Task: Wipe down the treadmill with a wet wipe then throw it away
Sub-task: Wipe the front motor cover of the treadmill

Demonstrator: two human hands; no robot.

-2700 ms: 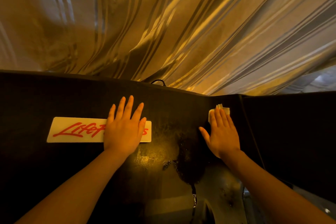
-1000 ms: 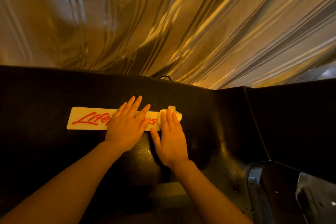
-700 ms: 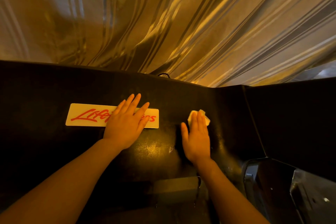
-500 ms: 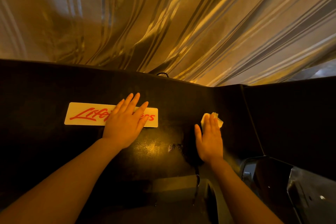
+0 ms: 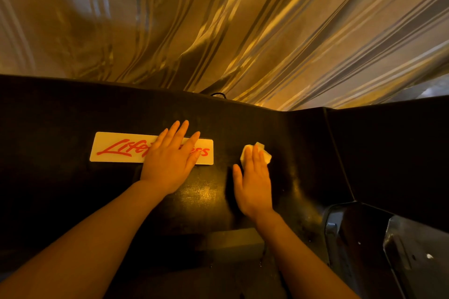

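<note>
Treadmill [image 5: 73, 109], black hood. Left hand [image 5: 170, 162]: flat, fingers straight, resting across logo plate [image 5: 116, 148], nothing in its grip. Right hand [image 5: 254, 184]: fingers straight, pressing wet wipe [image 5: 266, 156] (crumpled, pale) onto hood, right of plate. Striped curtain [image 5: 243, 19] behind.

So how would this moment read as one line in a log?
step: wiping | right hand flat, pressing wet wipe on black treadmill cover | left hand flat on logo plate | wipe not discarded
</note>
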